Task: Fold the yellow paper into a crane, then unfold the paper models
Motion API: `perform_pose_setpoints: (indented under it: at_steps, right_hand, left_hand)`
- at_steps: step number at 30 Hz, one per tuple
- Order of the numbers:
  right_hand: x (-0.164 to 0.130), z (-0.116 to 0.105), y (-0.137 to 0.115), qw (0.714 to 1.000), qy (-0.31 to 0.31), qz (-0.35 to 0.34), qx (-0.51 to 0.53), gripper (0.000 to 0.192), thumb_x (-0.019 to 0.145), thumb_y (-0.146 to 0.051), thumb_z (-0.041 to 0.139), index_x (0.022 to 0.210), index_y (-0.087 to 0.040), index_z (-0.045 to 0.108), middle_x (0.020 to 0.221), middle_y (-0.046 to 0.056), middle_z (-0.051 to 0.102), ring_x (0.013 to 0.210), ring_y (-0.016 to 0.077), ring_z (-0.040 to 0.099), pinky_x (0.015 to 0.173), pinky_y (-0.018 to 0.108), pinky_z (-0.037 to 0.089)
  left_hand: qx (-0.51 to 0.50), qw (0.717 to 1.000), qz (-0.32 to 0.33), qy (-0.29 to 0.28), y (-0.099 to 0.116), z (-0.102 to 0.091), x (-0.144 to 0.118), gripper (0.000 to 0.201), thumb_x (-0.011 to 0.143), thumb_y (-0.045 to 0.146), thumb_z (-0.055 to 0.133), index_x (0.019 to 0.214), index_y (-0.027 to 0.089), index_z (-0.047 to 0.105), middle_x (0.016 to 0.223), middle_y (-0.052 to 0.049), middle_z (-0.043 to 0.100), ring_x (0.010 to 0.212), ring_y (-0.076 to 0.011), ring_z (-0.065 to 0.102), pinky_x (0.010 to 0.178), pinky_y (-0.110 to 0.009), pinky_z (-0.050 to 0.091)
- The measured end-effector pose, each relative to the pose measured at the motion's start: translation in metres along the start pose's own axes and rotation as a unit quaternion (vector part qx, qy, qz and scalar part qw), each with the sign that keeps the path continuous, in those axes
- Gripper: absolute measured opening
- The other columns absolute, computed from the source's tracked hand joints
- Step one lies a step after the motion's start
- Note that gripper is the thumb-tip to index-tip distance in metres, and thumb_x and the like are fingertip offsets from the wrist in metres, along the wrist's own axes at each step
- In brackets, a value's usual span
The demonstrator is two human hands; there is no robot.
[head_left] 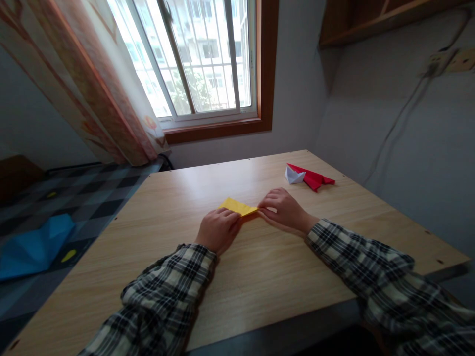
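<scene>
Yellow paper (237, 205): folded flat strip, lying on the desk (260, 267) near its middle, well clear of every edge

Left hand (218, 229): rests on the near left end of the yellow paper, fingers curled loosely and pressing down on it; checked sleeve runs back to the near edge

Right hand (285, 209): at the right end of the paper, fingertips drawn together and pinching or pressing that tip; which of the two cannot be told

Red folded paper (312, 178): toward the far right corner, touching a small white folded paper (294, 175)

Window (200, 59) and curtain (107, 94): beyond the far edge
</scene>
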State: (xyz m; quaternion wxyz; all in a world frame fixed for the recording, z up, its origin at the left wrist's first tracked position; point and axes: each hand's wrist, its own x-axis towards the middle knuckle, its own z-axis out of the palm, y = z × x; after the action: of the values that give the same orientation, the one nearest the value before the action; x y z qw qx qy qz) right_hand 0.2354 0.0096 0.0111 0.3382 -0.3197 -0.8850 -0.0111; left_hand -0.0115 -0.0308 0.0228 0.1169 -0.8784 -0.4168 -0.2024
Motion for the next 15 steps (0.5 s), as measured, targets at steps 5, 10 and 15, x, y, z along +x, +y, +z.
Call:
perform_pose_setpoints:
  at_steps: [5, 10, 15]
  right_hand:
    - [-0.002, 0.0, 0.008, 0.987, 0.101, 0.107, 0.065, 0.026, 0.091, -0.031, 0.068, 0.115, -0.022, 0.067, 0.105, 0.008, 0.074, 0.098, 0.0246, 0.067, 0.092, 0.042, 0.047]
    - [-0.004, 0.003, 0.014, 0.948, 0.141, 0.175, 0.226, 0.051, 0.087, -0.044, 0.071, 0.131, -0.025, 0.056, 0.109, 0.008, 0.07, 0.102, 0.0242, 0.066, 0.096, 0.046, 0.051]
    - [-0.005, 0.012, 0.01, 0.902, 0.047, 0.207, 0.375, 0.052, 0.088, -0.05, 0.069, 0.132, -0.025, 0.057, 0.121, 0.01, 0.066, 0.115, 0.0248, 0.062, 0.101, 0.047, 0.05]
  left_hand:
    - [-0.156, 0.98, -0.116, 0.048, 0.002, -0.002, -0.001, 0.032, 0.1, 0.038, 0.05, 0.091, 0.021, 0.075, 0.085, -0.006, 0.076, 0.075, -0.0195, 0.066, 0.068, -0.033, 0.05]
    - [-0.48, 0.825, -0.272, 0.12, -0.006, 0.006, 0.003, 0.037, 0.086, 0.052, 0.066, 0.089, 0.016, 0.075, 0.085, -0.006, 0.076, 0.08, -0.0209, 0.068, 0.073, -0.032, 0.054]
    - [-0.682, 0.61, -0.377, 0.141, -0.008, 0.012, 0.008, 0.036, 0.077, 0.044, 0.077, 0.096, 0.013, 0.071, 0.093, -0.008, 0.076, 0.083, -0.0197, 0.071, 0.078, -0.032, 0.059]
